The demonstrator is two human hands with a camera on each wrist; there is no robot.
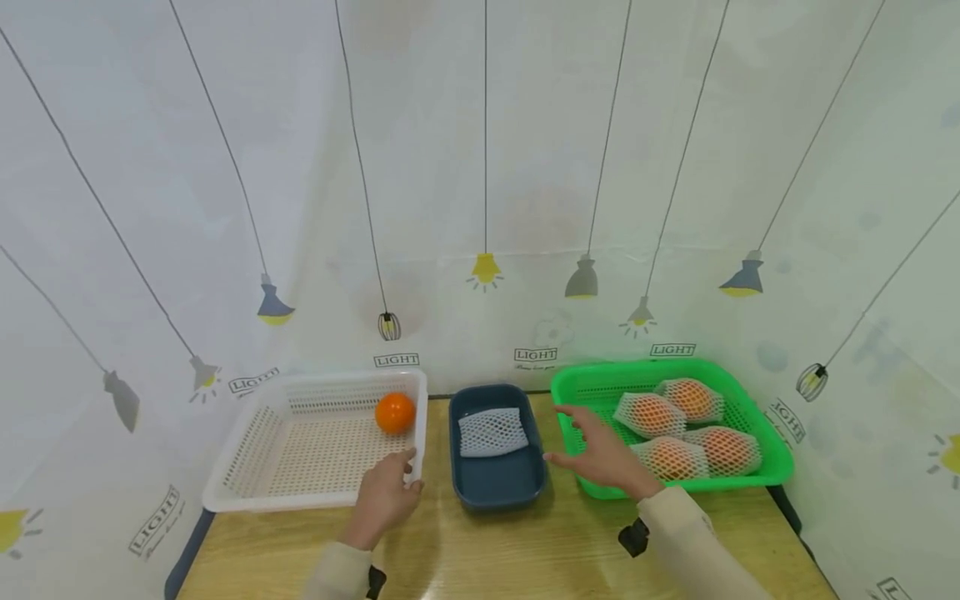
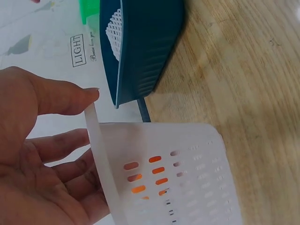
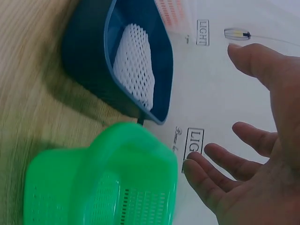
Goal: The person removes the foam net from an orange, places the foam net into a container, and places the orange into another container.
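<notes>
My left hand (image 1: 384, 496) is at the near right corner of the white basket (image 1: 255, 503), its thumb and fingers apart around the rim. In the left wrist view, the basket's rim hides the fingertips; whether they press on it I cannot tell. An unwrapped orange (image 1: 395, 414) lies in this basket, just beyond that hand. Between the hands stands a dark blue bin (image 1: 498, 492) with a white foam net sleeve (image 1: 492, 432) flat inside. Over the near left edge of the green basket (image 1: 600, 492), my right hand (image 1: 603, 454) spreads its fingers, holding nothing.
Several net-wrapped oranges (image 1: 670, 458) fill the right part of the green basket. All the containers stand side by side at the back of the wooden table (image 1: 480, 558). A wall covering (image 1: 480, 167) printed with lamps rises right behind them.
</notes>
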